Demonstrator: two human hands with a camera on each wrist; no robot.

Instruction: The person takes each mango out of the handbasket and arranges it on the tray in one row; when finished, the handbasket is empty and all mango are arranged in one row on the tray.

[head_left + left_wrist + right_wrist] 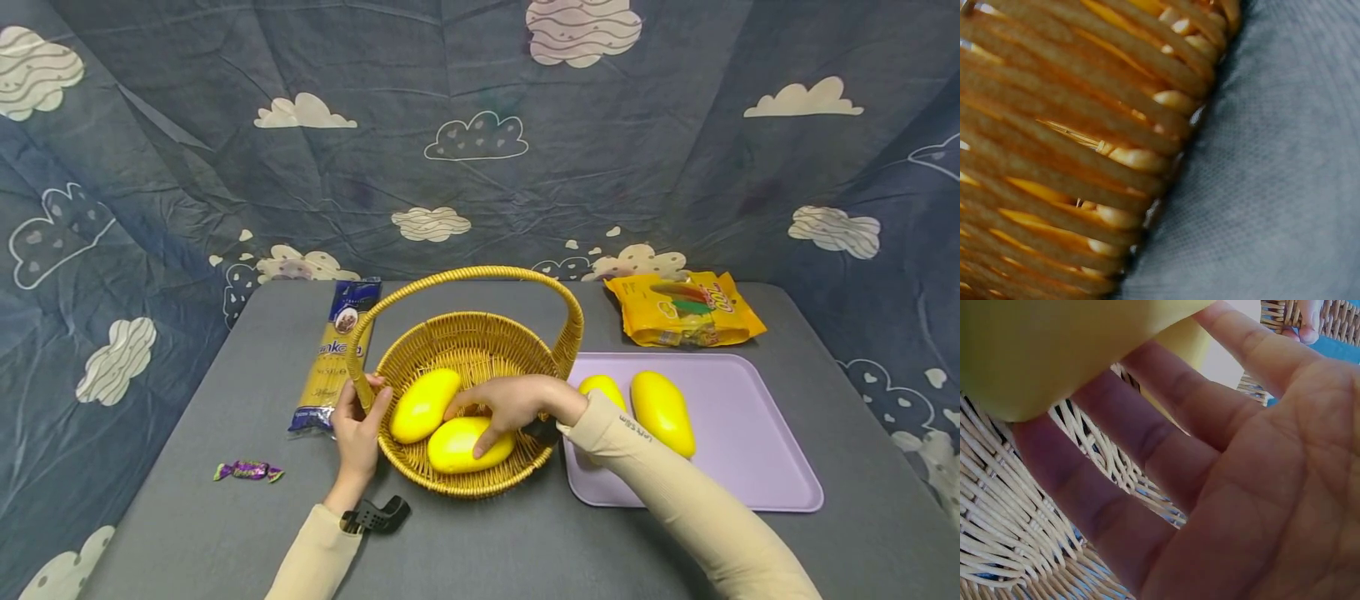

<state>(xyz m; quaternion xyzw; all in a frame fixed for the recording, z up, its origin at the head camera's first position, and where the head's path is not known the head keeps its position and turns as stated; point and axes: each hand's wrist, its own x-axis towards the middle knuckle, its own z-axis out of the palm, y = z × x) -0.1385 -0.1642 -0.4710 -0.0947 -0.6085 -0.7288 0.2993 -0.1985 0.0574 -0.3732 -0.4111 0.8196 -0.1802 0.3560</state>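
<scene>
Two yellow mangoes lie in the wicker basket (480, 333), the left one (425, 406) beside the front one (457, 457). My right hand (517, 404) reaches inside and holds the front mango, thumb over its near side and fingers behind it. In the right wrist view, the fingers of that hand (1235, 462) lie against the yellow mango (1054, 350), fairly straight. At the basket's left side, my left hand (358, 433) grips the rim by the handle's foot. Only woven basket wall (1072, 137) and table fabric show in the left wrist view.
Right of the basket, a lilac tray (738, 425) carries two more mangoes (663, 412), one partly behind the right sleeve. Behind it lies a yellow packet (678, 308). A pasta pack (330, 367) lies left of the basket, with a purple wrapped candy (249, 471) farther front-left. The tall handle (480, 272) arches over the basket.
</scene>
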